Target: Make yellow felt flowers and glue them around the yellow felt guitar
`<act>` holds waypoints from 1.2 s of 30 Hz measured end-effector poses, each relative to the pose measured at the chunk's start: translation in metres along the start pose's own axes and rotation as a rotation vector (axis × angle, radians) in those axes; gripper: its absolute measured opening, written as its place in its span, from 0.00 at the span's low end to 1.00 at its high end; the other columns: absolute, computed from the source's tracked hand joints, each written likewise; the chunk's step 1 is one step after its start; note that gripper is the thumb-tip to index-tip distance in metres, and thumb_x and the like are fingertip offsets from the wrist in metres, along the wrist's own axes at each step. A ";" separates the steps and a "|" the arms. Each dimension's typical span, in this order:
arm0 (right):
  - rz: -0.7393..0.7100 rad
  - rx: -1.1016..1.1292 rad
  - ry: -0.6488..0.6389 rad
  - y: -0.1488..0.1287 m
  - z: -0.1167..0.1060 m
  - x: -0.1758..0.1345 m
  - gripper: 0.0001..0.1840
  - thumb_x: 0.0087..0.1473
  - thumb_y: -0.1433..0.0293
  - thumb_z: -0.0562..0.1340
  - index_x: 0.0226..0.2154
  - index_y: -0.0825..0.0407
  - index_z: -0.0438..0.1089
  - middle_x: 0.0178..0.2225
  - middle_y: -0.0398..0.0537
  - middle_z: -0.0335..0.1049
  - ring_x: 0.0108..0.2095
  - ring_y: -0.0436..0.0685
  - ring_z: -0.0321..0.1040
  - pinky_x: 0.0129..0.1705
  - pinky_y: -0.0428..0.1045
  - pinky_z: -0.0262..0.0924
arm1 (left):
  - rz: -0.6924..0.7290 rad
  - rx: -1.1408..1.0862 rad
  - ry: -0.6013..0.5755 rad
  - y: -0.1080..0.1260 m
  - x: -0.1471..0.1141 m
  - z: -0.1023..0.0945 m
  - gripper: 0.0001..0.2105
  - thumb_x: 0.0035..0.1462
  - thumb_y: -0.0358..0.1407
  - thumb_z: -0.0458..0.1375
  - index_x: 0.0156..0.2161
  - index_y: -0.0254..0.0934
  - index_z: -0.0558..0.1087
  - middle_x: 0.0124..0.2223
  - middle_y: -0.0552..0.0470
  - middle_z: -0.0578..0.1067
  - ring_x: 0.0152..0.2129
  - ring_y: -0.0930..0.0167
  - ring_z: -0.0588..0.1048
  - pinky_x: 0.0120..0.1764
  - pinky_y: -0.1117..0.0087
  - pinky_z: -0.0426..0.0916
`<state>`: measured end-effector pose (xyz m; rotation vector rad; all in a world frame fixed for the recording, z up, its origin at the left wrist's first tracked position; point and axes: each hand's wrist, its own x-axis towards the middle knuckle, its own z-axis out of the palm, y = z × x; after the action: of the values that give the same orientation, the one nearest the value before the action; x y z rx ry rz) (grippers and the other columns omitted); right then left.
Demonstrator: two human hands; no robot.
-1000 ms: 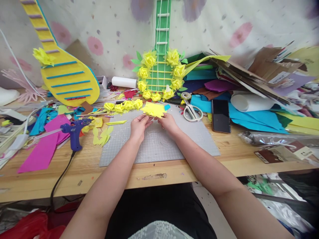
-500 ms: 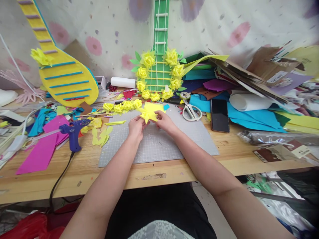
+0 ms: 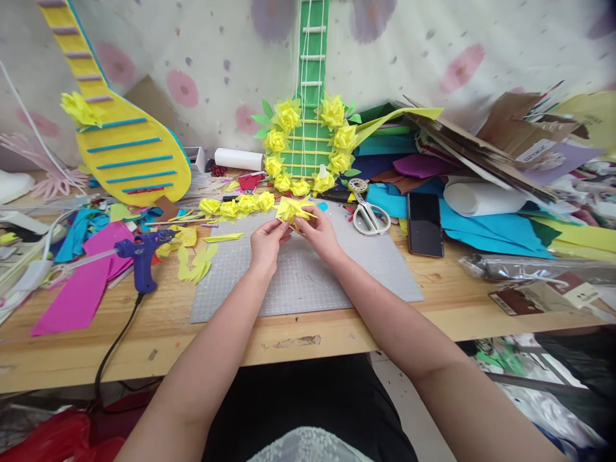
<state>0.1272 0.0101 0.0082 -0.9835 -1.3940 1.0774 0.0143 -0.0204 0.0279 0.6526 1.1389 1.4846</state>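
Between both hands, above the far part of the grey cutting mat (image 3: pixel 308 289), is a yellow paper flower (image 3: pixel 291 209) with pointed petals. My left hand (image 3: pixel 266 245) pinches its lower left side, fingertips pressed together. My right hand (image 3: pixel 319 235) grips it from the right, thumb in front; some of its fingers are hidden behind the petals. Just beyond lies a row of finished yellow paper flowers (image 3: pixel 239 205). A green paper guitar (image 3: pixel 308 144), ringed with similar flowers and green leaves, stands upright behind them.
A blue glue gun (image 3: pixel 143 256) rests at left beside magenta paper (image 3: pixel 77 289) and yellow scraps (image 3: pixel 196 264). Scissors (image 3: pixel 370 217) and a phone (image 3: pixel 424 224) lie right of my hands. A yellow paper guitar (image 3: pixel 135 154) leans back left; cardboard (image 3: pixel 481 151) piles up at right.
The yellow flower has turned in my fingers and now shows its petals from another side. My right hand has shifted slightly, its thumb now in front of the flower.
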 end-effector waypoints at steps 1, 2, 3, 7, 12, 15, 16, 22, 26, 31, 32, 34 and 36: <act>0.018 0.031 -0.004 0.002 0.000 0.001 0.17 0.44 0.59 0.60 0.37 0.49 0.61 0.36 0.45 0.67 0.34 0.51 0.67 0.38 0.49 0.62 | -0.014 -0.009 0.000 0.000 0.000 0.000 0.11 0.38 0.34 0.66 0.30 0.33 0.75 0.31 0.50 0.77 0.28 0.71 0.76 0.36 0.69 0.68; 0.034 0.054 -0.009 0.003 0.000 0.002 0.17 0.44 0.59 0.60 0.36 0.49 0.61 0.35 0.44 0.67 0.34 0.51 0.67 0.38 0.49 0.62 | -0.029 -0.018 0.003 0.001 0.000 0.000 0.10 0.38 0.33 0.66 0.30 0.33 0.74 0.31 0.50 0.77 0.28 0.71 0.76 0.35 0.69 0.68; 0.048 0.068 -0.012 0.002 0.000 0.003 0.17 0.43 0.58 0.61 0.35 0.50 0.61 0.34 0.44 0.67 0.35 0.51 0.67 0.38 0.49 0.63 | -0.046 -0.028 0.008 0.001 0.001 -0.001 0.10 0.38 0.33 0.65 0.30 0.33 0.74 0.31 0.50 0.77 0.28 0.71 0.76 0.35 0.69 0.68; 0.084 0.106 -0.023 -0.003 0.001 0.002 0.16 0.43 0.58 0.61 0.32 0.51 0.61 0.32 0.43 0.68 0.35 0.51 0.67 0.38 0.48 0.62 | -0.102 -0.075 0.026 0.003 0.001 0.000 0.08 0.39 0.30 0.65 0.28 0.34 0.73 0.31 0.51 0.76 0.26 0.73 0.75 0.33 0.71 0.67; 0.173 0.114 -0.065 -0.010 0.003 -0.001 0.22 0.40 0.58 0.64 0.36 0.50 0.59 0.34 0.43 0.68 0.32 0.49 0.67 0.33 0.46 0.62 | -0.073 -0.117 0.048 0.004 0.001 0.002 0.09 0.38 0.29 0.65 0.27 0.33 0.69 0.26 0.55 0.74 0.22 0.76 0.73 0.30 0.73 0.67; 0.277 0.120 -0.150 -0.011 0.005 -0.004 0.26 0.37 0.59 0.66 0.36 0.50 0.57 0.34 0.43 0.66 0.27 0.47 0.66 0.28 0.45 0.62 | -0.047 -0.172 0.064 0.004 0.002 0.001 0.10 0.38 0.29 0.65 0.25 0.34 0.66 0.25 0.57 0.73 0.22 0.77 0.72 0.31 0.73 0.66; 0.310 0.125 -0.172 -0.012 0.006 -0.005 0.26 0.36 0.60 0.67 0.35 0.50 0.56 0.33 0.42 0.66 0.25 0.46 0.65 0.26 0.45 0.62 | -0.048 -0.193 0.061 0.003 0.002 0.000 0.10 0.39 0.29 0.64 0.25 0.34 0.66 0.25 0.57 0.73 0.21 0.78 0.71 0.31 0.74 0.66; 0.373 0.129 -0.158 -0.014 0.007 -0.009 0.19 0.41 0.61 0.65 0.29 0.51 0.55 0.22 0.35 0.61 0.18 0.44 0.60 0.20 0.43 0.59 | -0.083 -0.327 0.047 0.003 0.006 -0.004 0.06 0.45 0.27 0.61 0.26 0.34 0.66 0.25 0.57 0.73 0.22 0.79 0.71 0.34 0.73 0.67; 0.374 0.102 -0.212 -0.016 0.008 -0.010 0.14 0.46 0.62 0.61 0.24 0.52 0.56 0.16 0.35 0.59 0.15 0.43 0.57 0.18 0.42 0.55 | -0.085 -0.357 0.061 0.003 0.008 -0.005 0.05 0.47 0.27 0.61 0.27 0.34 0.68 0.24 0.57 0.72 0.21 0.79 0.70 0.34 0.73 0.67; 0.297 -0.061 -0.223 -0.012 0.010 -0.011 0.15 0.48 0.60 0.59 0.22 0.51 0.55 0.14 0.35 0.57 0.12 0.44 0.52 0.15 0.42 0.49 | -0.101 -0.394 0.055 0.002 0.009 -0.006 0.02 0.48 0.27 0.60 0.28 0.33 0.70 0.25 0.56 0.73 0.21 0.80 0.70 0.32 0.75 0.66; 0.264 -0.117 -0.223 -0.012 0.010 -0.012 0.15 0.49 0.60 0.59 0.21 0.51 0.56 0.13 0.35 0.57 0.13 0.44 0.52 0.16 0.43 0.48 | -0.105 -0.398 0.055 0.002 0.010 -0.006 0.02 0.48 0.28 0.60 0.28 0.33 0.71 0.25 0.56 0.73 0.21 0.80 0.70 0.32 0.75 0.66; 0.201 -0.241 -0.210 -0.011 0.011 -0.013 0.16 0.50 0.59 0.57 0.20 0.51 0.56 0.13 0.35 0.55 0.14 0.44 0.50 0.17 0.43 0.46 | -0.112 -0.399 0.060 0.001 0.010 -0.006 0.03 0.47 0.28 0.61 0.28 0.33 0.71 0.25 0.56 0.73 0.21 0.80 0.70 0.31 0.76 0.66; 0.160 -0.349 -0.188 -0.013 0.012 -0.014 0.16 0.50 0.59 0.56 0.20 0.52 0.58 0.14 0.35 0.55 0.15 0.44 0.50 0.19 0.43 0.44 | -0.115 -0.399 0.067 0.000 0.011 -0.007 0.03 0.46 0.29 0.62 0.28 0.33 0.72 0.24 0.56 0.73 0.21 0.80 0.70 0.31 0.76 0.66</act>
<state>0.1164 -0.0076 0.0165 -1.2886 -1.7199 1.0861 0.0055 -0.0117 0.0233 0.2599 0.8773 1.5833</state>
